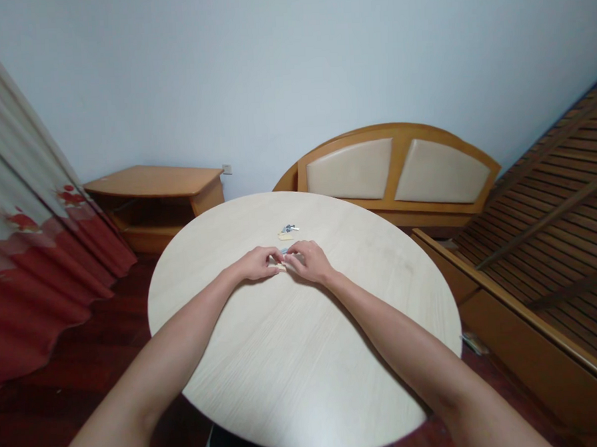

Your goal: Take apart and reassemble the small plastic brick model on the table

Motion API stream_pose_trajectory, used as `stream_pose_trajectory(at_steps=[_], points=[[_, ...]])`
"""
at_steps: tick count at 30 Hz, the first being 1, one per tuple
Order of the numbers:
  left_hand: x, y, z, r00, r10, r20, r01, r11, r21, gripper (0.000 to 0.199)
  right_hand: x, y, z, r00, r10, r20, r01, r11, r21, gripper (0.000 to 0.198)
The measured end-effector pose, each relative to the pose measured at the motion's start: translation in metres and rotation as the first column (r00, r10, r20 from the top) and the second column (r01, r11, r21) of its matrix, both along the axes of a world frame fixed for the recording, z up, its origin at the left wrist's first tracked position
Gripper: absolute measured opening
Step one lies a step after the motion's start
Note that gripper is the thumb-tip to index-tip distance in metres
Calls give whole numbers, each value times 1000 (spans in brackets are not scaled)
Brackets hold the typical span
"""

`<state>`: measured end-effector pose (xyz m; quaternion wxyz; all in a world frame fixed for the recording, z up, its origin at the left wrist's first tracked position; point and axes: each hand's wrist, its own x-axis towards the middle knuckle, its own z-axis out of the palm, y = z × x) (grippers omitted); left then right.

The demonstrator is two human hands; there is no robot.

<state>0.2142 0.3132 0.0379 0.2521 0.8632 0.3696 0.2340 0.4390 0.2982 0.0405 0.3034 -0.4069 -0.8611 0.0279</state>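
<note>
My left hand and my right hand meet over the middle of a round pale wooden table. Fingers and thumbs on both sides are closed in a pinch around small pieces. A light-blue bit shows between the fingertips, and a yellowish strip lies low between the thumbs. What exactly each hand grips is mostly hidden and too small to name. Just beyond the fingers is a small bunch of grey metal pieces that look like keys, with a flat yellowish piece beside it.
A low wooden cabinet stands behind the table on the left, near a red and white curtain. Against the wall is a wooden headboard with cream panels. A bed frame side rail and leaning slats fill the right.
</note>
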Motion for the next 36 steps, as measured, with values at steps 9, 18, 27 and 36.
stream_pose_trajectory(at_steps=[9, 18, 27, 36], points=[[2, -6, 6, 997, 62, -46, -63, 998, -26, 27, -2, 49, 21, 909, -185, 374, 255, 956, -148, 42], [5, -12, 17, 980, 191, -62, -188, 981, 51, 30, -4, 67, 26, 824, -250, 508, 378, 911, -164, 39], [4, -6, 12, 969, 240, -64, -236, 970, 65, 31, 50, 76, 12, 780, -470, 412, 557, 822, -117, 23], [6, -2, 5, 947, 318, -54, -311, 944, 107, 30, 98, 55, -12, 715, -652, 254, 697, 695, -177, 18]])
